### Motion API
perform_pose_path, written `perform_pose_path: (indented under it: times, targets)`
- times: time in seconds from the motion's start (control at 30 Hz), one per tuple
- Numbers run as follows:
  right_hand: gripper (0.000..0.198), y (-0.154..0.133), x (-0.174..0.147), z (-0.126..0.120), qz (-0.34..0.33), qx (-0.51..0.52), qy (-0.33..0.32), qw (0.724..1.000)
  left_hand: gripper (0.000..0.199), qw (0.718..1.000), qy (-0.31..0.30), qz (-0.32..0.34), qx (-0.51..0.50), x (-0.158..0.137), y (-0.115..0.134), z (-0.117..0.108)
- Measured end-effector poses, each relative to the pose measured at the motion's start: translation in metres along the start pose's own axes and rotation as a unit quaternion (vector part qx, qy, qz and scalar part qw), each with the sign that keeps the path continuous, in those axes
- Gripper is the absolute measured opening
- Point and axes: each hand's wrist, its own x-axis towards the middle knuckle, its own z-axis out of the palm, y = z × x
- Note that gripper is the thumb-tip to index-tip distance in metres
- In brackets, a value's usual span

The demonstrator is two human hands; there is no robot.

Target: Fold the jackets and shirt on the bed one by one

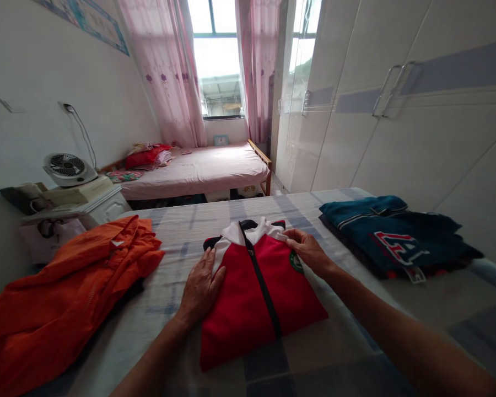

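Lying front up on a white-and-blue checked cloth cover [165, 314], the zip-front red-and-white fabric jacket [235, 298] has a slanted near hem, its left corner closest to you; a sideways drag there would probably skew it further. Beside it, left: a loose, bright orange fabric garment [86, 286], apart from the jacket; a wide swing of your left forearm [161, 344] could catch its folds. Your left hand [202, 286] rests palm down, fingers laid flat, on the jacket's left side. Risk: pushing inward would likely buckle the front along the black zip [263, 286]. Your right hand [310, 251] has its fingertips at the white shoulder, near a round green badge [296, 262]; cannot tell whether they pinch the fabric. If they do, an uneven lift could pull that shoulder out of line and crumple the white collar [258, 234]. Farther right, a folded teal fabric garment [388, 220] with a red-and-white letter A lies beyond your right forearm [367, 300], a white tag [415, 274] hanging at its near edge; that arm, moving outward, could snag the tag and disturb the folds.
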Motion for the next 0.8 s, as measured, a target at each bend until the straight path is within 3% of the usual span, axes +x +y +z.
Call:
perform_pose_path:
  times: [0.1, 0.17, 0.27, 0.43, 0.53, 0.67, 0.8]
  targets:
    - [0.026, -0.004, -0.003, -0.007, 0.072, -0.015, 0.027, 0.997, 0.062, 1.0, -0.005, -0.005, 0.015, 0.0, 0.001, -0.002]
    - [0.029, -0.008, -0.009, -0.013, 0.138, 0.043, -0.049, 0.988, 0.063, 1.0, -0.008, -0.004, 0.023, 0.001, 0.002, -0.002]
    - [0.03, -0.013, -0.017, -0.014, 0.195, 0.166, -0.162, 0.953, 0.062, 1.0, -0.001, 0.005, 0.029, 0.001, 0.0, 0.0]
    - [0.028, -0.01, -0.015, 0.004, 0.25, 0.279, -0.216, 0.902, 0.065, 1.0, 0.01, 0.015, 0.017, 0.003, -0.017, 0.008]
    - [0.03, -0.007, -0.011, 0.014, 0.241, 0.27, -0.206, 0.909, 0.068, 0.999, 0.018, 0.027, 0.004, 0.006, -0.032, 0.015]
    - [0.029, -0.007, -0.014, 0.024, 0.204, 0.273, -0.138, 0.93, 0.066, 0.999, 0.016, 0.034, -0.02, 0.009, -0.05, 0.024]
    - [0.031, -0.017, -0.025, 0.026, 0.179, 0.332, -0.069, 0.924, 0.063, 0.999, 0.003, 0.023, -0.037, 0.01, -0.063, 0.029]
